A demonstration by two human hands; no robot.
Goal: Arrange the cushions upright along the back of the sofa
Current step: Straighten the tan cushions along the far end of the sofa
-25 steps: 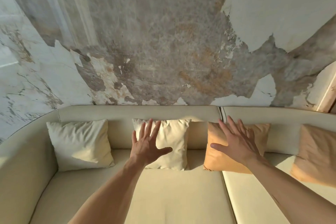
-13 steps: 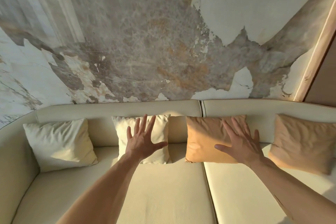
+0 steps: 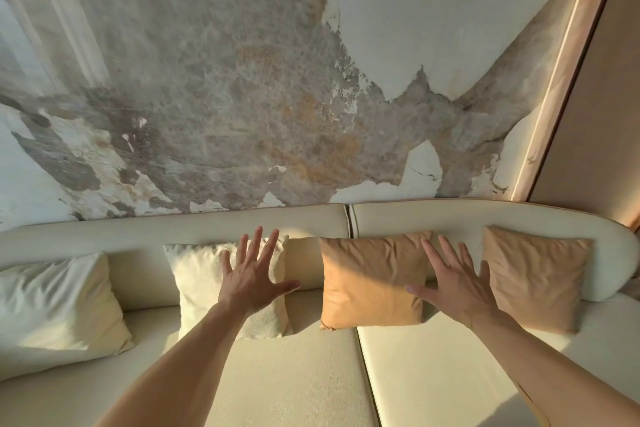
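Several cushions stand upright against the back of a cream sofa. From the left: a cream cushion, a second cream cushion, an orange cushion and another orange cushion. My left hand is spread flat, fingers apart, in front of the second cream cushion. Between the two orange cushions my right hand is also spread, overlapping the right edge of the nearer one. Neither hand holds anything; whether they touch the cushions I cannot tell.
Behind the sofa rises a wall with peeling plaster. A tan panel with a dark edge stands at the right. The sofa back curves down to its end at the far right. Two seat pads meet at a seam.
The view has swung to the right, so the cushions sit further left in the frame and the fourth cushion shows fully. Both hands stay spread, and my right hand now lies at the orange cushion's right edge.
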